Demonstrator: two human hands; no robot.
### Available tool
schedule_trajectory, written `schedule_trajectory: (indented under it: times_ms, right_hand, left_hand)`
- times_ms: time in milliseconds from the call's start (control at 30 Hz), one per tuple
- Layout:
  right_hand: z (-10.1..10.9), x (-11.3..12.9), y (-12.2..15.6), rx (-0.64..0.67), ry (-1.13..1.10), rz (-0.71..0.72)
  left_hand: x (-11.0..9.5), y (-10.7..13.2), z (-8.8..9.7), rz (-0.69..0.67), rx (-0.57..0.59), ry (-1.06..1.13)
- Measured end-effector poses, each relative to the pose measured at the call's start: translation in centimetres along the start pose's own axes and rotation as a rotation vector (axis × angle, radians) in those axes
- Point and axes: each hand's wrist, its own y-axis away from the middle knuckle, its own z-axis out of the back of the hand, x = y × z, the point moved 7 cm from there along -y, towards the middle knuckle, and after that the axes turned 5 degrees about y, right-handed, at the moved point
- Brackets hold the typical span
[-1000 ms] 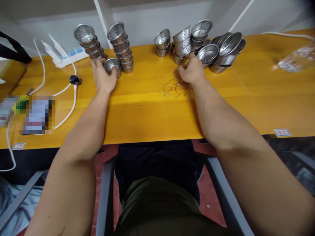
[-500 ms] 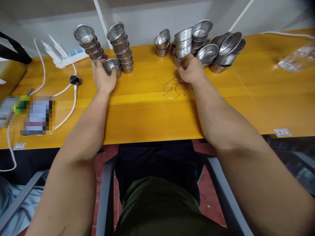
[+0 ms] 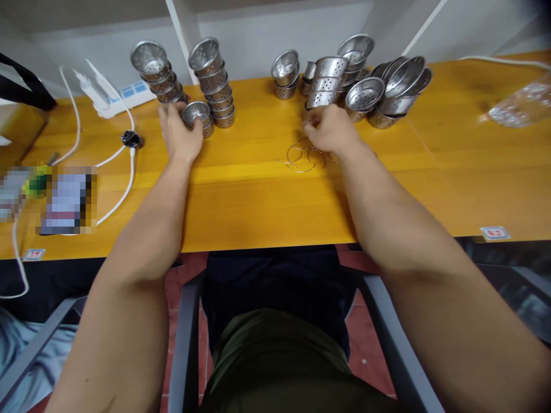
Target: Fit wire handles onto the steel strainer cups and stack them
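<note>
My left hand point(image 3: 178, 135) is closed round a short stack of perforated metal cups point(image 3: 196, 113) on the yellow table point(image 3: 258, 201), beside two taller cup stacks point(image 3: 213, 83). My right hand point(image 3: 329, 129) lies just in front of another cup stack point(image 3: 323, 83). Its fingers are curled in a pinch, and what they hold is hidden. A tangle of thin wire rings point(image 3: 303, 155) lies on the table just left of my right wrist. More loose and nested cups point(image 3: 387, 86) are piled to the right of that stack.
A white power strip point(image 3: 107, 94) with cables and a black plug point(image 3: 130, 139) lie at the back left. Blurred items point(image 3: 64, 201) sit near the left front edge. A clear plastic bag point(image 3: 516, 106) rests at the far right. Grey chair arms point(image 3: 185, 332) flank my lap.
My right hand has drawn back a little from the cup stack, which now stands more upright. My left hand has stayed on its short stack.
</note>
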Motion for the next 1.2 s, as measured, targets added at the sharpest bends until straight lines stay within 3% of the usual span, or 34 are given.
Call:
schedule_trajectory:
  times_ms: [133, 267, 333, 500, 767, 900, 1100, 1200]
  right_hand:
    - [1.2, 1.3, 0.4, -0.094, 0.017, -0.034]
    - [4.0, 0.6, 0.4, -0.418, -0.068, -0.021]
    - [4.4, -0.6, 0.1, -0.49, -0.096, -0.052]
    - [3.0, -1.9, -1.1, -0.375, -0.118, -0.144]
    - [2.7, -1.9, -1.0, -0.333, -0.105, -0.115]
    - [2.7, -2.6, -1.0, -0.356, -0.089, -0.159]
    - [1.9, -3.4, -1.6, -0.331, -0.107, -0.143]
    - [1.5, -3.4, -2.0, -0.325, -0.067, -0.1]
  left_hand:
    - [-1.9, 0.6, 0.6, -0.068, -0.052, 0.039]
    - [-3.3, 0.9, 1.2, -0.05, -0.025, 0.024]
    - [-4.3, 1.1, 1.5, 0.0, 0.01, -0.013]
    - [-5.8, 1.4, 2.0, 0.066, 0.041, -0.021]
    - [-1.6, 0.4, 0.5, -0.111, -0.037, 0.048]
    - [0.1, -0.1, -0.1, -0.104, -0.062, 0.135]
    - [0.1, 0.0, -0.1, -0.149, 0.021, 0.038]
    - [0.1, -0.1, 0.2, -0.126, -0.022, 0.023]
